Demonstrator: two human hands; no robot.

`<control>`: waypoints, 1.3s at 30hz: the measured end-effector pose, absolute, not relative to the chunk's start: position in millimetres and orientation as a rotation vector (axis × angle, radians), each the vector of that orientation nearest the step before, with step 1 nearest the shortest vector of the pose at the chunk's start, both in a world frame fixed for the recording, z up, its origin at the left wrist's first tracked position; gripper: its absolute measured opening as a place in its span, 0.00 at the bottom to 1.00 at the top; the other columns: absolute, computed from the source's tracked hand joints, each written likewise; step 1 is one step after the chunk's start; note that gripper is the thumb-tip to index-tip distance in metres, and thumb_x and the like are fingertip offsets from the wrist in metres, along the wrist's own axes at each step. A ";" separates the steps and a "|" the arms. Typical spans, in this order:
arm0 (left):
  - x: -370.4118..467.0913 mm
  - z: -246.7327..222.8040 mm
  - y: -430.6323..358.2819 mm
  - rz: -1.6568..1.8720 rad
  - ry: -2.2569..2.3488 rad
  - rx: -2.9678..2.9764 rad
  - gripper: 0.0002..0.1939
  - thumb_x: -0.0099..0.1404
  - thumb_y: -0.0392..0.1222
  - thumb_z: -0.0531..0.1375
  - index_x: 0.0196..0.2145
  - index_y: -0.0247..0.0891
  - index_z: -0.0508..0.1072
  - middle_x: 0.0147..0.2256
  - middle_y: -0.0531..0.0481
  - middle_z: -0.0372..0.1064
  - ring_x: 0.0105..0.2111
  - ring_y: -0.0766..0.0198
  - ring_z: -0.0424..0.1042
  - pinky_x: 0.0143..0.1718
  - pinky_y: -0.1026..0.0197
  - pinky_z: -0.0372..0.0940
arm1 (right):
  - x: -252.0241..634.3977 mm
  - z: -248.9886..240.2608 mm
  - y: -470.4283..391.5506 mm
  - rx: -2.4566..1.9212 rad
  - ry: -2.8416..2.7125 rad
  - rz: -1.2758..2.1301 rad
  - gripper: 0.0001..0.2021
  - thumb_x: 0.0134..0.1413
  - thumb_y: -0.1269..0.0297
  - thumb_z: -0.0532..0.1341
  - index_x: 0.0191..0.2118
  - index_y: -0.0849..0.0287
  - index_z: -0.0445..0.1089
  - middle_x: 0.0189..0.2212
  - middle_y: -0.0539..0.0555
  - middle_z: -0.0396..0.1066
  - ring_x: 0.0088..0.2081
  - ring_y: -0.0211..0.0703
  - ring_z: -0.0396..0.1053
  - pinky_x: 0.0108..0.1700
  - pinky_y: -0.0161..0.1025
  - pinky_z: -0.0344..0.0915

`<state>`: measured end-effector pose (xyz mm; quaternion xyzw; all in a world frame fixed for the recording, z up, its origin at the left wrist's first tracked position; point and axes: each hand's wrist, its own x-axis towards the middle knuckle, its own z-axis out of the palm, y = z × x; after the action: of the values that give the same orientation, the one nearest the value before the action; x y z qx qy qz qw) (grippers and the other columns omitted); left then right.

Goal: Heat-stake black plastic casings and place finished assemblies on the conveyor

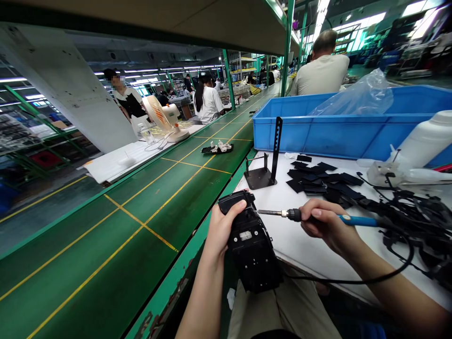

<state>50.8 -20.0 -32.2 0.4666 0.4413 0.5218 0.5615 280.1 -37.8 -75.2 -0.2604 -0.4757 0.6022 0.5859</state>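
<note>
Fingers (237, 209) of the left hand (219, 230) clasp a black plastic housing (254, 259) at its far end, left of the white counter (296, 242); the right hand (326, 222) pinches a soldering iron (294, 214), tip near the housing's right edge, contact unclear. The housing looks light, stiff, smooth; its edge tabs seem fragile, so grip the broad sides, clear of the tip.

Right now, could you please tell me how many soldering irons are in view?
1: the iron in the right hand, pointed at the black unit in the left hand; others may be hidden.
</note>
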 end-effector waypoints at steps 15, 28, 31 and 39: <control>48.9 -35.7 -19.5 1.227 1.040 1.052 0.21 0.56 0.48 0.65 0.45 0.34 0.75 0.40 0.42 0.76 0.40 0.53 0.74 0.40 0.58 0.68 | 278.3 -74.1 -37.7 -0.689 -1.134 1.385 0.08 0.53 0.62 0.59 0.28 0.61 0.70 0.12 0.46 0.54 0.16 0.33 0.49 0.19 0.32 0.40; 52.2 -36.5 -23.4 1.093 1.073 1.085 0.21 0.55 0.50 0.65 0.43 0.34 0.76 0.37 0.44 0.75 0.36 0.57 0.73 0.39 0.60 0.67 | 279.0 -67.8 -41.2 -0.683 -1.127 1.330 0.10 0.53 0.59 0.59 0.28 0.60 0.69 0.12 0.46 0.53 0.16 0.33 0.47 0.19 0.32 0.40; 53.1 -36.9 -23.1 1.090 1.076 1.107 0.21 0.56 0.50 0.65 0.44 0.34 0.76 0.38 0.44 0.75 0.37 0.56 0.73 0.40 0.59 0.67 | 279.0 -68.4 -40.8 -0.683 -1.107 1.337 0.09 0.53 0.60 0.59 0.29 0.60 0.70 0.13 0.46 0.53 0.16 0.33 0.47 0.19 0.32 0.39; 53.8 -34.5 -23.7 1.111 1.065 1.086 0.20 0.55 0.49 0.66 0.43 0.35 0.77 0.36 0.46 0.75 0.35 0.59 0.72 0.38 0.62 0.66 | 279.9 -67.6 -41.4 -0.679 -1.122 1.335 0.09 0.53 0.61 0.59 0.29 0.60 0.70 0.13 0.46 0.53 0.16 0.33 0.47 0.19 0.32 0.40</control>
<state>53.8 -23.7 -34.5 0.4660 0.4574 0.4770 0.5883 279.9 -41.4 -67.6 -0.2923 -0.4826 0.5741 0.5933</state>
